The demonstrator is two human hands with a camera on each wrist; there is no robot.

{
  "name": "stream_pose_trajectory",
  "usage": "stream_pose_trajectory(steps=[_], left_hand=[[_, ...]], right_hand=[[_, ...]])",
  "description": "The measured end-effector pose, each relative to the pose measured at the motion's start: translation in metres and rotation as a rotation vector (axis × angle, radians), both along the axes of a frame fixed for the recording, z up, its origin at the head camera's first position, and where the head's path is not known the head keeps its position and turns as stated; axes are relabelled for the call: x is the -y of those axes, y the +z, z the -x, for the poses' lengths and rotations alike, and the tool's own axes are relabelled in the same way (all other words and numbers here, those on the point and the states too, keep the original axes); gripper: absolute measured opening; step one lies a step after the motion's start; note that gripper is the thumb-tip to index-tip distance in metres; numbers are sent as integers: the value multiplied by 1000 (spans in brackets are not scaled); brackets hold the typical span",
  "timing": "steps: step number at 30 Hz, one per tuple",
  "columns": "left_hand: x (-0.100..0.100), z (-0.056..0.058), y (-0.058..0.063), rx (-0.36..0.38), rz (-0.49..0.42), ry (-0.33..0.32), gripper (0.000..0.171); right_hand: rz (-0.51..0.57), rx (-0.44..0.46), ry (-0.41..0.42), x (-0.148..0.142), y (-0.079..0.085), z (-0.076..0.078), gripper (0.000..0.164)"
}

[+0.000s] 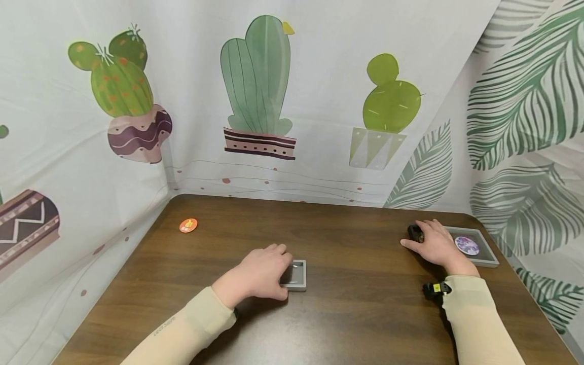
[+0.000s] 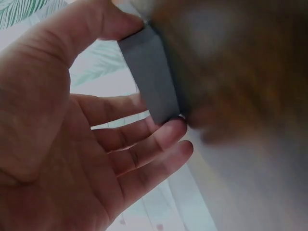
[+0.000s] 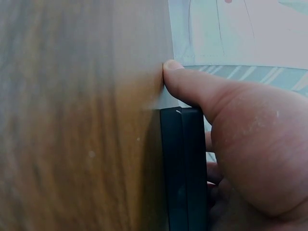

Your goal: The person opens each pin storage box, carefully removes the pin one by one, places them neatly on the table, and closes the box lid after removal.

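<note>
My left hand [image 1: 260,271] grips a small grey rectangular tray [image 1: 298,289] near the middle of the table, in the head view. In the left wrist view its thumb is at one end of the grey tray wall [image 2: 151,77], with fingertips at the other. My right hand [image 1: 435,243] reaches over a small black box [image 1: 414,232] at the back right. The right wrist view has the black box [image 3: 185,168] beside the palm, with the thumb [image 3: 192,86] stretched straight past its end. The other fingers are mostly hidden behind the box.
A larger grey tray [image 1: 490,253] sits at the right edge beside my right wrist, with a purple-and-white round disc [image 1: 467,246] in it. An orange round disc [image 1: 188,225] lies at the back left of the brown table [image 1: 337,324]. Printed cloth [image 1: 319,91] hangs around the table.
</note>
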State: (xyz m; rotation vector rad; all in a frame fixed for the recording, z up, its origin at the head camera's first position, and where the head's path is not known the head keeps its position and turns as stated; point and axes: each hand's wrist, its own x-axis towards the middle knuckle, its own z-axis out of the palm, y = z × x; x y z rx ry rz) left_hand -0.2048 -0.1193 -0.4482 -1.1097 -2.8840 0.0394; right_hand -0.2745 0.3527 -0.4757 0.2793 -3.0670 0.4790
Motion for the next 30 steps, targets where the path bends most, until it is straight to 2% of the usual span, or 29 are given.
stream_pose_trajectory(steps=[6,14,19,30], left_hand=[[21,17,4,-14,3,29,54],[55,45,5,-28,-25,135,61],[76,58,7,-15,-26,184,64],[125,84,7,-42,-21,252,66]], right_hand=[[7,11,-4,0,-1,0,92],[-1,11,-6,-1,-3,1,93],[-1,11,-6,0,-2,1,93],[1,14,1,-1,-2,1,93]])
